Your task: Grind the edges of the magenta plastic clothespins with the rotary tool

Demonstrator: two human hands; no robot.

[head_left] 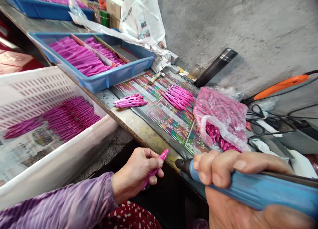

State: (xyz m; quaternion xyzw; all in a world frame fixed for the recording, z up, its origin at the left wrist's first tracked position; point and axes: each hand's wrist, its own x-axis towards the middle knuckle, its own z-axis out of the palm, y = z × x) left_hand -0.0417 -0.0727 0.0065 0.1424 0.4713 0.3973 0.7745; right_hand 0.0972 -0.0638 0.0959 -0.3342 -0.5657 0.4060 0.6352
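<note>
Between the thumb and fingers of my left hand [139, 171] is a slim pink plastic piece [163, 154], its pointed end upward. My right hand [228, 182] is wrapped round a blue electric screwdriver [258, 189]. The tool's black nose [182, 164] points left toward the pink piece, a short way apart from it; no bit can be made out. On the printed sheet [169, 123] beyond my hands lie two bunches of similar pink pieces, a small bunch [130, 101] and a larger bunch [178, 97]. An open plastic bag [221, 113] holds glossy darker pink parts.
Beyond the bunches stands a divided blue tray [119, 71] of pink pieces. At the left is a white basket [49, 162] holding more. A hammer [156, 78], a black tube [216, 66], an orange-handled tool [280, 86] and loose cables [263, 116] lie toward the wall.
</note>
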